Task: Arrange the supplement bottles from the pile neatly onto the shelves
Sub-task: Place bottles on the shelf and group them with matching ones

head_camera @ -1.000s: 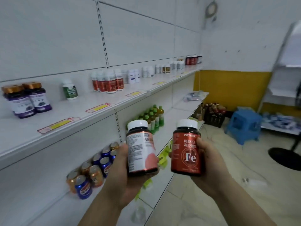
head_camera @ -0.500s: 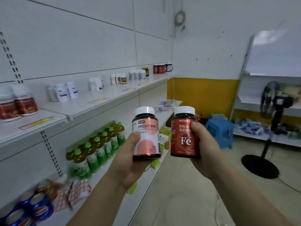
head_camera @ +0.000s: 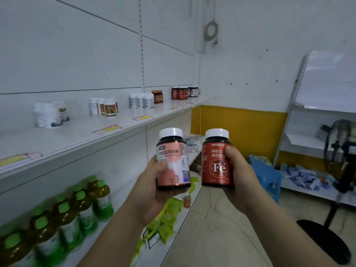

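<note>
Left hand (head_camera: 152, 187) gripping pink-label bottle (head_camera: 173, 160), right hand (head_camera: 240, 176) gripping red bottle (head_camera: 216, 160), both upright, caps up

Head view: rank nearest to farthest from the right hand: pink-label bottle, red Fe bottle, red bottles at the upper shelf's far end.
1. Red Fe bottle: gripped in the right hand.
2. Pink-label bottle: just left, in the left hand.
3. Red bottles: far end of the upper shelf, well ahead.

Pretty clearly a small shop: white retail shelving (head_camera: 81, 136) at 10 o'clock with yellow price tags (head_camera: 108, 129) on its edge, grouped supplement bottles (head_camera: 142, 100), bottled drinks (head_camera: 82, 211) at 8 o'clock.
</note>
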Motion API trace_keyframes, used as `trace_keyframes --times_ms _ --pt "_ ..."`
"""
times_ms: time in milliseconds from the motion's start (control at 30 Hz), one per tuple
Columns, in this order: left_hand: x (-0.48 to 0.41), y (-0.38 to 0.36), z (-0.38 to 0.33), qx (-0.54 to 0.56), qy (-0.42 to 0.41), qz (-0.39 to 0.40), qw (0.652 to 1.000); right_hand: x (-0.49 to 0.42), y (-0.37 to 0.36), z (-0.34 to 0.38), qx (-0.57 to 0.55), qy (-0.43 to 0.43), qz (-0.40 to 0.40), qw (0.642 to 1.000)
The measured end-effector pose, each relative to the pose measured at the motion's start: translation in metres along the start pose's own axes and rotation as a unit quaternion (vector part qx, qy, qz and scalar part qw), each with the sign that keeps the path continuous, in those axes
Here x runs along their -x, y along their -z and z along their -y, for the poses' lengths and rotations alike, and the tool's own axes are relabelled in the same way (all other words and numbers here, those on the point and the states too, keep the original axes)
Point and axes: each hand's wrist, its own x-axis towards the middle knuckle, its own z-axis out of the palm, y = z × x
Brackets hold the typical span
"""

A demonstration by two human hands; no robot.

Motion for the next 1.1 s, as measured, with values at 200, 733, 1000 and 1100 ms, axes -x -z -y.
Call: trace_keyframes --times_ms 200,733,1000,1100 --pt "-0.171 -0.025 0.007 -0.048 -0.017 0.035 0.998 -0.156 0.045 0.022 0.007 0.010 -0.012 1.000" --pt "-0.544 -0.110 0.088 -0.067 -0.071 -0.015 0.995 -0.536 0.194 0.057 0.049 0.015 0.052 0.997" --pt "-0.697 -0.112 0.084 -0.084 -0.126 -0.116 0.982 -0.711 0.204 0.060 0.012 -0.037 0.110 0.993" --pt "-0.753 -0.102 0.082 -0.098 -0.159 -0.146 0.971 -0.779 0.198 0.051 0.013 -0.033 0.131 0.991"
